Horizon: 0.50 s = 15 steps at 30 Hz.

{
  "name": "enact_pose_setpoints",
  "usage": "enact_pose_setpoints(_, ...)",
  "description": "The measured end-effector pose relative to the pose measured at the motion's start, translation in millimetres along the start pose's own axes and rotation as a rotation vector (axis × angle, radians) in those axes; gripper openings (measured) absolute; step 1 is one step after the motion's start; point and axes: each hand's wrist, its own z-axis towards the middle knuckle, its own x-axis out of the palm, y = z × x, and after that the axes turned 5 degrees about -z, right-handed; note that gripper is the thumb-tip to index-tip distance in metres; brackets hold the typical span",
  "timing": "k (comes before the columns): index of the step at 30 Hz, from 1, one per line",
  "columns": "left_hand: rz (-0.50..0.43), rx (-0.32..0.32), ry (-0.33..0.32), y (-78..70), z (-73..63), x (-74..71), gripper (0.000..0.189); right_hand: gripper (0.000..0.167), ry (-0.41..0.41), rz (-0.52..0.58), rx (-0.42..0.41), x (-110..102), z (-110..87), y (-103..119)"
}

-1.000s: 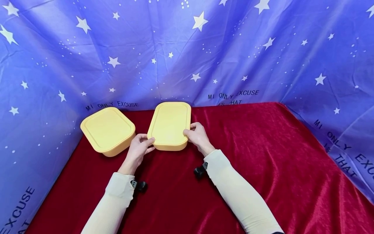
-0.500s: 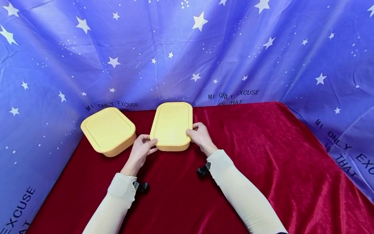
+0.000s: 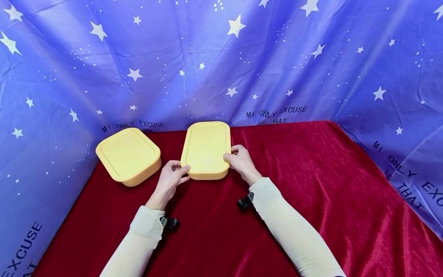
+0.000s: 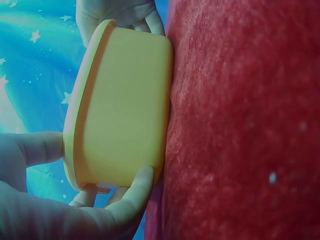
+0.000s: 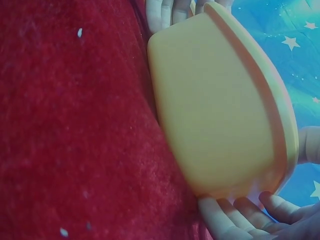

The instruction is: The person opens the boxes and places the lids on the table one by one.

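A yellow rectangular lunch box [image 3: 206, 148] with a flat lid stands near the back of the red cloth, between both hands. At its front left corner my left hand [image 3: 170, 177] grips it, thumb on the lid's edge and fingers against the side. My right hand [image 3: 241, 161] holds the right side the same way, thumb over the lid rim. In the left wrist view the lunch box [image 4: 122, 110] has its base on or close to the cloth. The right wrist view shows several fingertips [image 5: 240, 207] along the lower side wall.
Left of the hands is a second yellow lidded box [image 3: 129, 154], turned at an angle and separated by a gap. Red velvet cloth [image 3: 311, 173] covers the table. A blue star-printed curtain [image 3: 214, 50] hangs close behind and along both sides.
The held lunch box has slid slightly to the right, both hands moving with it and keeping their grip. The gap to the second box has widened; that box has stayed in place.
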Motion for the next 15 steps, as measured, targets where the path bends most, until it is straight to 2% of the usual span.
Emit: enact_pose_setpoints(15, -0.029, -0.007, 0.016, 1.5, -3.5, 7.3, 0.033, 0.038, 0.013, -0.012, -0.009, -10.4, -1.5, -1.4)
